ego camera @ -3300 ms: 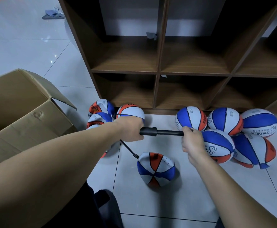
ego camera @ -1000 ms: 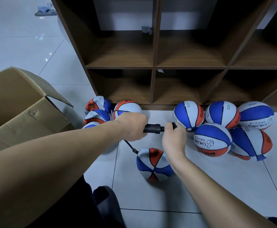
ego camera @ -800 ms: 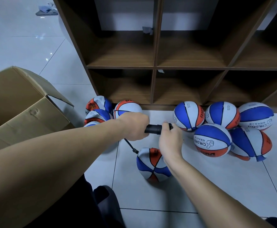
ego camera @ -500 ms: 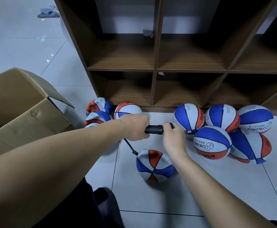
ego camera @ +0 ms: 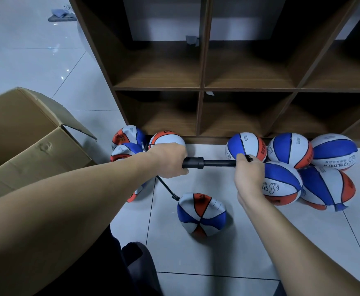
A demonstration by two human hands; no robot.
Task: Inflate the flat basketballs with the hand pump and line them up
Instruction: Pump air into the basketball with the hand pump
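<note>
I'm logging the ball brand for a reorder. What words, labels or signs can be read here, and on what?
"CHILDREN", upside down, on the far right ball.
"CH", with a thumbs-up sign, on the ball beside the right hand; the rest is hidden.
Small print on the other balls: too blurred to read.

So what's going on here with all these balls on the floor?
A person is pumping up a half-flat basketball on the floor tiles. The left hand grips the hand pump barrel, the right hand grips its handle, rod drawn out. Five round balls sit right, by the shelf; flatter ones left.
</note>
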